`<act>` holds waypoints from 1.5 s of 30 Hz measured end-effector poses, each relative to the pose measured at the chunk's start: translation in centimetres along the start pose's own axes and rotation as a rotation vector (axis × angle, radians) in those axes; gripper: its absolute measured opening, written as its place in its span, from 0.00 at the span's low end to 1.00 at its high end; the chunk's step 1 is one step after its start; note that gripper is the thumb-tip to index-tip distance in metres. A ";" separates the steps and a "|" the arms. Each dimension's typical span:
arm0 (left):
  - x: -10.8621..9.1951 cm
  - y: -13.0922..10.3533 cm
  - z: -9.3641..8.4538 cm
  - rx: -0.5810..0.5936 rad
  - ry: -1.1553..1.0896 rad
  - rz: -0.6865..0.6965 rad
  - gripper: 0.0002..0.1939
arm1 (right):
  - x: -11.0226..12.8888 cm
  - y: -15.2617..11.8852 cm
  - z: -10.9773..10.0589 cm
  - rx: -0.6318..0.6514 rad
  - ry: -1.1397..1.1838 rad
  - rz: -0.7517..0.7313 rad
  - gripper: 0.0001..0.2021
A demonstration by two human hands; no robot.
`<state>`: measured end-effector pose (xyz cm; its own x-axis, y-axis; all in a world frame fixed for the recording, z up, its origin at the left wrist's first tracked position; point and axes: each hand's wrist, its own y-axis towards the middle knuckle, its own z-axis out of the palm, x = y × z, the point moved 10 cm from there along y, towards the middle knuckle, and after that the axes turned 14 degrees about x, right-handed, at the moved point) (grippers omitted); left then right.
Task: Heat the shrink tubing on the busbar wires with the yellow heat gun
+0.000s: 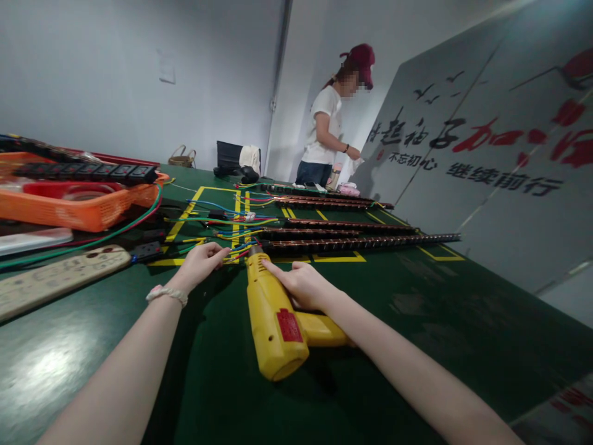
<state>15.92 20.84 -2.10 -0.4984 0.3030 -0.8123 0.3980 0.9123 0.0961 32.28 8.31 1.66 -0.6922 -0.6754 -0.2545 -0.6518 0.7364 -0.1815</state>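
A yellow heat gun (266, 327) with a red patch lies tilted in the middle of the head view, its metal nozzle pointing away from me. My right hand (303, 285) is closed on its side, thumb along the body near the vents; part of the fingers is hidden. At the nozzle's left, my left hand (204, 262) pinches the ends of thin coloured wires (238, 249). These wires run to the near end of a long dark strip (361, 243), just beyond the nozzle. Exactly which wires are between the fingertips is hard to make out.
More dark strips (343, 203) with wires lie behind on the green table (393, 346), among yellow tape marks. An orange basket (106, 207) and a power strip (65, 278) sit at left. A person (324, 130) in a cap stands at the far side.
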 end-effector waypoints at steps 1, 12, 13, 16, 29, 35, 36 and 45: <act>0.2 0.0 -0.2 -0.011 0.010 -0.011 0.24 | -0.5 -0.1 0.1 0.009 -0.001 0.022 0.43; -0.7 -0.8 -2.1 -0.214 0.207 -0.022 0.20 | -1.1 -0.7 -0.1 0.012 -0.037 0.065 0.43; -1.2 -1.1 -2.4 -0.258 0.213 0.000 0.19 | -0.9 -0.8 -0.2 0.008 -0.040 0.054 0.43; -3.1 -2.0 -3.1 -0.374 0.260 0.108 0.15 | -0.3 -0.7 -0.1 0.008 -0.040 0.012 0.44; -6.2 -1.9 -0.3 -0.267 0.568 0.183 0.16 | 3.4 0.1 -0.1 -0.001 -0.021 -0.147 0.42; -5.0 -1.8 -0.9 -0.275 0.458 0.154 0.17 | 3.6 -0.1 -0.5 -0.019 -0.026 -0.150 0.42; -4.6 -1.6 -0.7 -0.246 0.436 0.147 0.17 | 3.6 -0.1 -0.5 -0.021 -0.025 -0.150 0.42; -3.0 -0.7 -0.5 -0.164 0.410 0.064 0.21 | 1.3 0.3 0.2 -0.003 -0.024 -0.084 0.42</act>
<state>16.79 19.39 0.55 -0.7540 0.4145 -0.5096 0.3274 0.9097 0.2555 31.22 7.63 1.07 -0.6276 -0.7332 -0.2618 -0.7080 0.6773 -0.1999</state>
